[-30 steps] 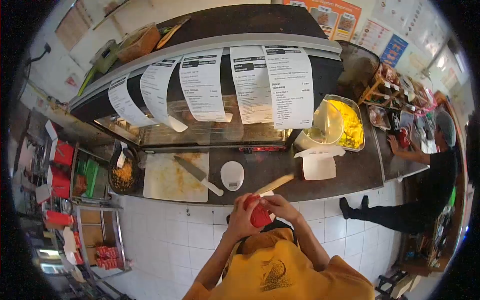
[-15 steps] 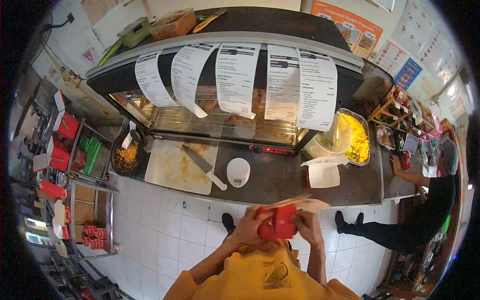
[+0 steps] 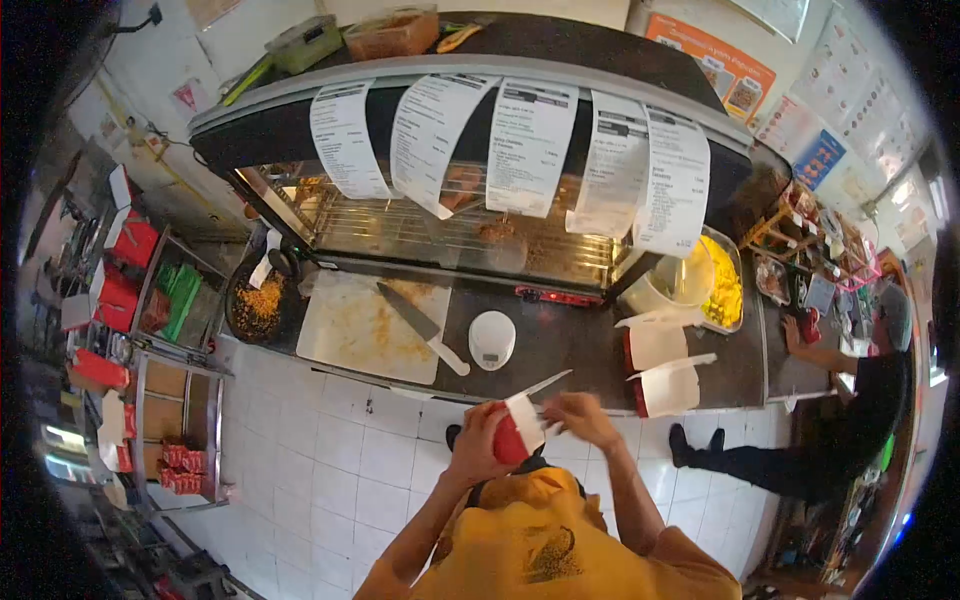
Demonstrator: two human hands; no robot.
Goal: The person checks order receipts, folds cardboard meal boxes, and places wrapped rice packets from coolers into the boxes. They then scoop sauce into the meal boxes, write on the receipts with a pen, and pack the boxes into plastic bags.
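Observation:
My left hand (image 3: 478, 443) is wrapped round a red carton (image 3: 510, 440) with a white inner side, held in front of my body at the counter's front edge. Close to its right side, my right hand (image 3: 578, 418) has its fingers bent near the carton's white flap; motion blur hides what they hold, if anything. Two opened red-and-white boxes (image 3: 669, 390) stand on the counter to the right, one behind the other. Beyond the carton lies a white kitchen scale (image 3: 492, 339).
A knife (image 3: 410, 315) lies on a stained cutting board (image 3: 345, 330). Paper slips (image 3: 530, 150) hang over the glass display case (image 3: 460, 240). A steel pot (image 3: 670, 285) stands by a tray of yellow food (image 3: 727, 290). A co-worker (image 3: 840, 400) stands at the right.
A second opened box now stands at the counter's front right. Both hands hold a different pose, with a carton at the left hand. The view has shifted, moving the slips rightward.

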